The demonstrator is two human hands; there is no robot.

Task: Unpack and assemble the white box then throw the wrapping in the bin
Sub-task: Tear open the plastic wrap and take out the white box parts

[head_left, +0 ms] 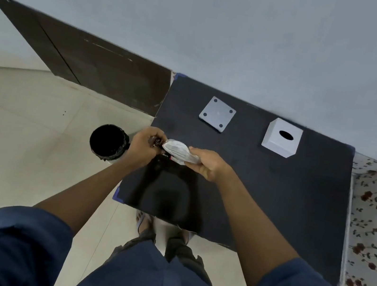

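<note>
So both halves of the white box look like they're already out of the packaging. The cube-shaped box body [281,140] with the oval hole in its top sits on the black table [271,206] at about 1 o'clock from the hands, well apart from them. The flat square base plate [216,117], four dark round feet facing up, lies at about 12 o'clock, also out of reach of the fingers right now, and it's well apart from the box body. So my read: unpacking mostly done, assembly not done yet, since the two pieces aren't joined.

What's in hand is the wrapping [179,152], a crumpled whitish plastic wad held above the table near its left edge. The right hand [206,164] is closed around the right end of it, fingers curled over. The left hand [143,145] is pinching at the left end, and there's something small with a bit of red and maybe wire poking out there. Too small to say what it is, could be a part from inside the bag, could be a tie.

The bin [109,142], a black round one on the floor, is just beside the left hand at roughly 9 o'clock, right off the table's edge. So the toss is an easy one.

Still left, as far as I can judge: put the plate on the box, and drop the wrapping in the bin.
</note>
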